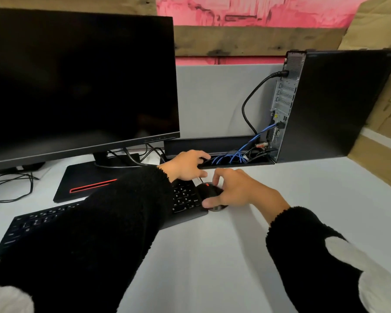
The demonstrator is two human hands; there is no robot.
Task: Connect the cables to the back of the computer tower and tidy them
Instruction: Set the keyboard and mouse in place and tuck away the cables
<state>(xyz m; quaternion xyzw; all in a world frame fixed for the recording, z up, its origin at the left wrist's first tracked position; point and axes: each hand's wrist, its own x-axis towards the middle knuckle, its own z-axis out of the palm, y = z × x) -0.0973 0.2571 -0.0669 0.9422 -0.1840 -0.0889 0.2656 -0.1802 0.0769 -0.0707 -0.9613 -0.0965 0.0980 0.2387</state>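
Cables: task's own things, thin mouse lead nearest (200,180), blue bundle (230,157) and thick black power lead (250,102) further back at the tower's rear
Worktop (212,256): pale, nearest; carries everything
Keyboard (185,198): black, under the left sleeve, just beside the mouse
Right hand (233,192): fingers curled over the black mouse (209,192), thumb at its near edge, gripping it
Left hand (185,164): fingers bent, tips at the lip of the cable tray (212,164); seems to pinch the mouse lead, cannot tell for sure
Risk 1: pulling the mouse forward with lead pinched could tug it taut, drag it across the numpad
Risk 2: fingers in the tray slot could snag the blue loops, loosen plugs above
Blue bundle: coiled in tray, rises to lower ports; tangled, not tidy yet
Computer tower (339,105): upright, far right, back panel facing left
Power lead: plugged in near top, hangs in slack loop; a snag could yank it out
Monitor (77,82): dark, far left
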